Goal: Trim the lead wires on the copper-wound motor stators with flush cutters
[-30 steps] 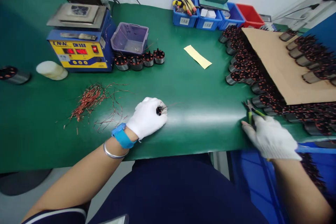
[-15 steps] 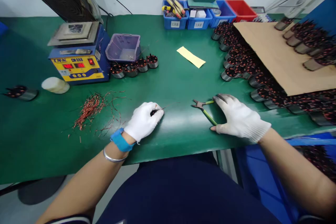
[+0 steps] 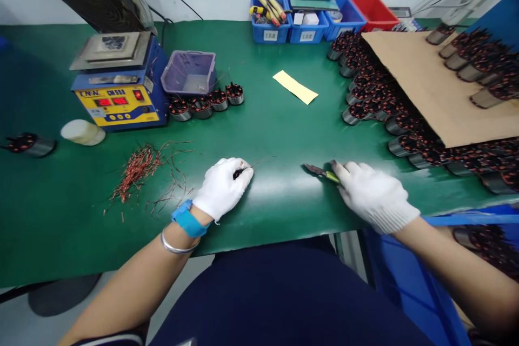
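Note:
My left hand [image 3: 225,186], in a white glove, is closed around a small wire-wound stator. Only a dark bit of the stator [image 3: 238,173] shows between thumb and fingers, and a thin wire [image 3: 263,161] sticks out to the right. To the right, my gloved right hand [image 3: 368,192] grips diagonal cutters [image 3: 320,171] by their green handles, mostly hidden in the palm. The cutter jaws are together and point left, apart from the wire. A heap of copper wire offcuts [image 3: 140,170] lies left of my left hand.
A blue and yellow soldering pot unit [image 3: 117,102] stands at the left, beside a purple bin [image 3: 188,73] and several stators [image 3: 219,100]. Yellow paper [image 3: 295,87] lies mid-table. Rows of stators [image 3: 365,102] and a cardboard sheet [image 3: 409,70] fill the right. Blue boxes [image 3: 271,35] line the back.
My right hand has closed around the cutters' handles, bringing the spread handles and jaws together; the cutters have turned slightly. My left hand has stayed in place.

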The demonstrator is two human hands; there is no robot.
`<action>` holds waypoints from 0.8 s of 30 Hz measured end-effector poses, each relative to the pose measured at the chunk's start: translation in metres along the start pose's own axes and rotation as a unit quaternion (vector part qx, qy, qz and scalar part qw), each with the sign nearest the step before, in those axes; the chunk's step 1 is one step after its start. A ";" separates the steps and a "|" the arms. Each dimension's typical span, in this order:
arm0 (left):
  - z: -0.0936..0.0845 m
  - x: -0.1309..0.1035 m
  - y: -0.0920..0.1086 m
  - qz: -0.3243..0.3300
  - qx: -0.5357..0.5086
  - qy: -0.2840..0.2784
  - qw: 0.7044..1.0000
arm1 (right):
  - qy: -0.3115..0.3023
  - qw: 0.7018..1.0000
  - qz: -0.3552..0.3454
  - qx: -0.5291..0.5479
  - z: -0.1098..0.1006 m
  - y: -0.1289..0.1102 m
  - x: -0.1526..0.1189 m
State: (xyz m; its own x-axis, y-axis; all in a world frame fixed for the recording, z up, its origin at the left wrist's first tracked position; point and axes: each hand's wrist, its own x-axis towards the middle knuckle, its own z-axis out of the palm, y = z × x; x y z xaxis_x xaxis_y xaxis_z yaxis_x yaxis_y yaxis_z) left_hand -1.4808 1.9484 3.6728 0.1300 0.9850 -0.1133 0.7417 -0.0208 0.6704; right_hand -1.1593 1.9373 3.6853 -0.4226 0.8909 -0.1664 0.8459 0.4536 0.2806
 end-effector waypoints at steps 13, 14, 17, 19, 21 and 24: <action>-0.001 0.000 0.000 0.017 0.006 -0.005 1.000 | -0.321 0.523 -0.025 0.789 -0.042 -0.070 0.044; -0.002 0.000 -0.001 0.021 0.007 -0.007 1.000 | -0.339 0.500 -0.022 0.797 -0.043 -0.073 0.047; -0.002 0.000 -0.002 0.032 0.009 -0.012 0.999 | -0.355 0.503 -0.028 0.788 -0.042 -0.074 0.053; -0.002 0.001 -0.003 0.040 0.009 -0.014 0.999 | -0.362 0.518 -0.026 0.775 -0.042 -0.074 0.055; -0.004 0.002 -0.003 0.043 0.012 -0.019 0.999 | -0.367 0.535 -0.013 0.761 -0.044 -0.077 0.056; -0.006 0.003 -0.002 0.044 0.021 -0.030 0.998 | -0.367 0.558 0.025 0.744 -0.047 -0.083 0.059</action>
State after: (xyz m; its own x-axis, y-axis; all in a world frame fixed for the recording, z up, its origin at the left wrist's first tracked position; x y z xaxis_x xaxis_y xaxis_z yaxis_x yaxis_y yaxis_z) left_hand -1.4860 1.9522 3.6753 0.2335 0.9672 -0.0999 0.7523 -0.1146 0.6488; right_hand -1.2697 1.9529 3.6972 -0.6017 0.4038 -0.6892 0.4163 -0.5778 -0.7020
